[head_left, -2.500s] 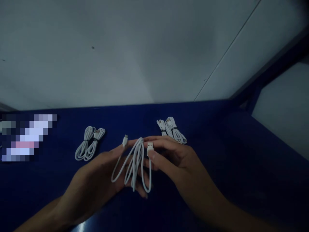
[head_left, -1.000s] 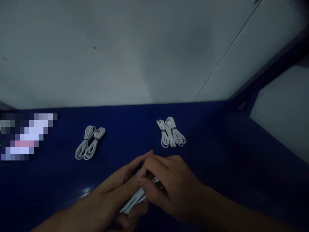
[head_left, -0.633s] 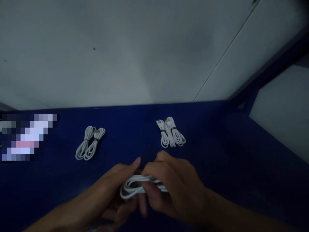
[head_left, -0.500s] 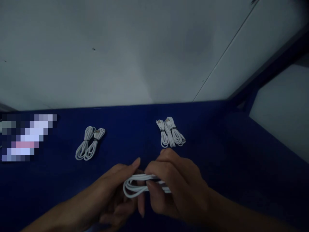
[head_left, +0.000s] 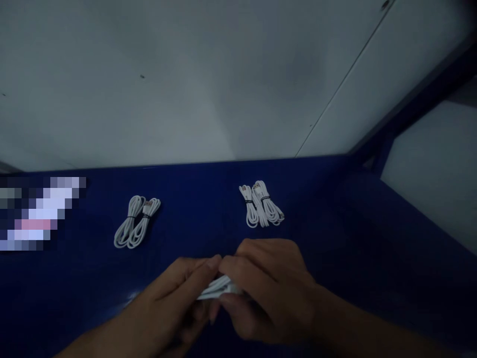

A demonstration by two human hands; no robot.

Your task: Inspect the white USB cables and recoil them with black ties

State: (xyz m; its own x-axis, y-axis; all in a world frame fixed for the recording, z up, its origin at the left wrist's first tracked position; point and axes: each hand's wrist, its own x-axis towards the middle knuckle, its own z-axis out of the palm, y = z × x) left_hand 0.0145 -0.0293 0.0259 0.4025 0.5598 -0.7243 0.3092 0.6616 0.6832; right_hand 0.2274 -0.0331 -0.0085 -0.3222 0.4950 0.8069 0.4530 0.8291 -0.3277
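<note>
A looped white cable (head_left: 218, 288) is held between my two hands, low in the middle of the head view. My left hand (head_left: 182, 288) closes over its left end, thumb on top. From the right, my right hand (head_left: 270, 288) pinches the same loops between thumb and fingers. Most of the cable is covered by my fingers. Beyond my right hand lie tied white cable bundles (head_left: 263, 206) with dark ties and USB plugs. Further left on the blue surface rests a pair of tied white cables (head_left: 136, 223).
The blue tabletop (head_left: 194, 209) meets a pale grey wall panel (head_left: 167, 99) at the back. A pixelated bright object (head_left: 52, 214) lies at the left edge. A blue frame post (head_left: 383, 149) and another pale panel (head_left: 436, 164) stand at the right.
My left hand has closed over the left loops of the cable, which stood out bare before. My hands have come closer together. The bundles on the table have stayed put.
</note>
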